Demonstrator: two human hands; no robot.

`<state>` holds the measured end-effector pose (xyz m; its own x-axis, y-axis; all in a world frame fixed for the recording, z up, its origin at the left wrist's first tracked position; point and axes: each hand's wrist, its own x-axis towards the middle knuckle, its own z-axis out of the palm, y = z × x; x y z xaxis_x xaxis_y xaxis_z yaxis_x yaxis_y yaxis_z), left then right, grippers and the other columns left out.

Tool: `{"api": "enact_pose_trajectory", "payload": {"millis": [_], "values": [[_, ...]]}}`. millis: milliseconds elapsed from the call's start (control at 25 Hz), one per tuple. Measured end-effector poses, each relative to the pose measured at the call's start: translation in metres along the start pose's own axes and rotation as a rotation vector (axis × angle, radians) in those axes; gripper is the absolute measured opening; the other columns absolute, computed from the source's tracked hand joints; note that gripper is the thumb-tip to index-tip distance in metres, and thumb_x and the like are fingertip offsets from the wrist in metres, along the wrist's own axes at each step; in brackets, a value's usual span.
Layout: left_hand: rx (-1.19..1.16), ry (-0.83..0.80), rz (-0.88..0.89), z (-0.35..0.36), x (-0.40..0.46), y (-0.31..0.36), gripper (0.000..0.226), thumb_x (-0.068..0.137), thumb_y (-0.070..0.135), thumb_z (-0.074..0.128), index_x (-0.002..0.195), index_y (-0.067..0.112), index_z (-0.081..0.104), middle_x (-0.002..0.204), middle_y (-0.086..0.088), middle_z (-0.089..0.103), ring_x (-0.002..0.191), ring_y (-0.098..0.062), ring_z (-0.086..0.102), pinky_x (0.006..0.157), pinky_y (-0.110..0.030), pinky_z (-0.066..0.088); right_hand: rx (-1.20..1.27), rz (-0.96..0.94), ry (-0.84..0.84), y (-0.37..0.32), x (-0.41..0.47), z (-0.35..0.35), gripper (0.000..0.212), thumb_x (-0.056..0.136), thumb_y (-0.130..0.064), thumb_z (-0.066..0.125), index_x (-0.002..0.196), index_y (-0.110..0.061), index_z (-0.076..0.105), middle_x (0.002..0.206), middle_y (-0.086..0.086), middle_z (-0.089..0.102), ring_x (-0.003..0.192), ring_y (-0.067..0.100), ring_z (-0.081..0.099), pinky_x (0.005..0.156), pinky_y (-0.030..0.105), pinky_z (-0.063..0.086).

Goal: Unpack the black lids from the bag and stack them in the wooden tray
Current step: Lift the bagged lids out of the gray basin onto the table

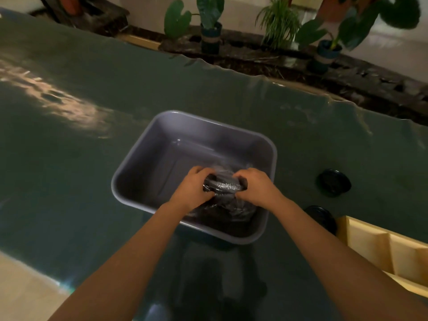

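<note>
Over the near right corner of the grey tub [139, 179], both forearms are reaching forward, the left hand [193, 189] and right hand [256, 187] clenching the clear bag [223, 193] of black lids. 2 loose black lids [333, 183] are lying on the bench [81, 181], 1 touching the wooden tray [370, 242].

wooden tray [391, 253] cropped, bagged lids [223, 200] unclear

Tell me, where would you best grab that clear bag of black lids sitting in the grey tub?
Probably at its bunched top, from above. The bag stands in the tub's near right corner with its neck gathered upward, and the tub walls block the sides. The left hand and right hand both clutch that neck, one on each side.
</note>
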<state>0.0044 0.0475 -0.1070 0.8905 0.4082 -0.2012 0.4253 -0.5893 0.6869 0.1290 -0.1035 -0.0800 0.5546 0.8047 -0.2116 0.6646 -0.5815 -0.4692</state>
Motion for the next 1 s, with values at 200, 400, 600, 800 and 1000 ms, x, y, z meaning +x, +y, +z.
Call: {"api": "enact_pose_trajectory", "payload": {"millis": [200, 400, 600, 800, 1000], "values": [[0.021, 0.275, 0.213, -0.032, -0.02, 0.077, 0.054, 0.07, 0.008, 0.071, 0.12, 0.02, 0.056, 0.13, -0.008, 0.047, 0.119, -0.022, 0.047, 0.101, -0.016, 0.027, 0.036, -0.12, 0.29, -0.007, -0.044, -0.076, 0.042, 0.066, -0.011, 0.076, 0.106, -0.011, 0.066, 0.105, 0.011, 0.064, 0.098, 0.023, 0.057, 0.081, 0.019, 0.035], [0.047, 0.395, 0.414, -0.012, -0.066, 0.168, 0.048, 0.075, 0.014, 0.069, 0.12, 0.022, 0.055, 0.132, -0.005, 0.046, 0.12, -0.015, 0.043, 0.104, -0.021, 0.031, 0.077, -0.154, 0.459, 0.027, -0.137, -0.138, 0.044, 0.067, -0.016, 0.078, 0.108, -0.022, 0.064, 0.1, -0.009, 0.054, 0.095, 0.003, 0.049, 0.084, 0.013, 0.036], [0.018, 0.242, 0.352, 0.111, -0.116, 0.204, 0.053, 0.072, 0.014, 0.072, 0.122, 0.023, 0.055, 0.133, -0.005, 0.046, 0.122, -0.019, 0.043, 0.107, -0.027, 0.03, 0.178, -0.029, 0.359, 0.116, -0.242, -0.105, 0.042, 0.065, -0.014, 0.078, 0.105, -0.02, 0.066, 0.101, -0.007, 0.057, 0.097, 0.011, 0.055, 0.087, 0.024, 0.044], [0.0, 0.003, 0.178, 0.237, -0.168, 0.186, 0.053, 0.078, 0.016, 0.068, 0.128, 0.021, 0.051, 0.138, -0.008, 0.043, 0.127, -0.023, 0.043, 0.108, -0.03, 0.032, 0.245, 0.093, 0.185, 0.198, -0.314, -0.025, 0.041, 0.066, -0.016, 0.076, 0.104, -0.023, 0.065, 0.099, -0.01, 0.057, 0.098, 0.01, 0.054, 0.08, -0.001, 0.03], [0.261, 0.044, 0.118, 0.281, -0.186, 0.181, 0.048, 0.095, 0.044, 0.03, 0.142, 0.032, 0.028, 0.156, 0.003, 0.014, 0.145, -0.017, 0.008, 0.113, -0.044, 0.014, 0.304, 0.139, 0.154, 0.229, -0.333, 0.019, 0.041, 0.071, -0.018, 0.074, 0.11, -0.021, 0.063, 0.113, 0.0, 0.06, 0.108, 0.014, 0.05, 0.093, 0.02, 0.034]]}}
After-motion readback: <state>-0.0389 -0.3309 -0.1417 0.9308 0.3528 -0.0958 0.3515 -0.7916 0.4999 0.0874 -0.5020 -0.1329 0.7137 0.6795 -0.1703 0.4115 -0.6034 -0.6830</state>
